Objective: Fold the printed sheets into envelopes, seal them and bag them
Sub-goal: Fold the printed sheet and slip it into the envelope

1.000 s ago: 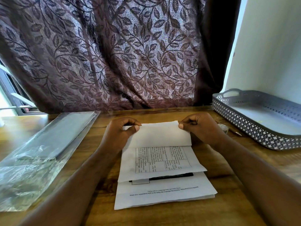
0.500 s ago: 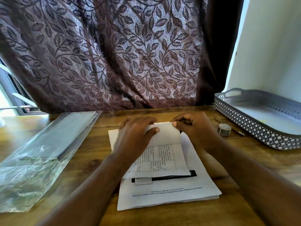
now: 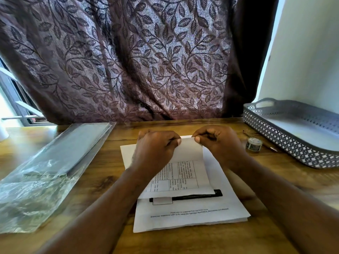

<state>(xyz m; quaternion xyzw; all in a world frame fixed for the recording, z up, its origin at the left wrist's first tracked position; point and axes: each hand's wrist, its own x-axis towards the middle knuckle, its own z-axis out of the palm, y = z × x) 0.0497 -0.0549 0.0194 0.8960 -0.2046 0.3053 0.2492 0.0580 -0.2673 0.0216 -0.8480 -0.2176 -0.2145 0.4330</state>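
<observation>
Wooden desk (image 3: 192, 241) under a leaf-patterned curtain (image 3: 128, 61) carries the paper stack (image 3: 211, 211). On it the left hand (image 3: 156, 151) and right hand (image 3: 220, 143) pinch the printed sheet (image 3: 190, 173) at its far edge. Uneven pinches could skew the crease, or drag the black pen (image 3: 198, 196) just below.

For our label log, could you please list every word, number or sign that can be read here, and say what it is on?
Stack of sheets, near edge: second line seems to read "Share your experience with us by using the hashtags"; the rest is blurred.
Folded sheet, printed table: too small to read.
Black pen, barrel print: too small to read.
Tape roll: nothing legible.
</observation>
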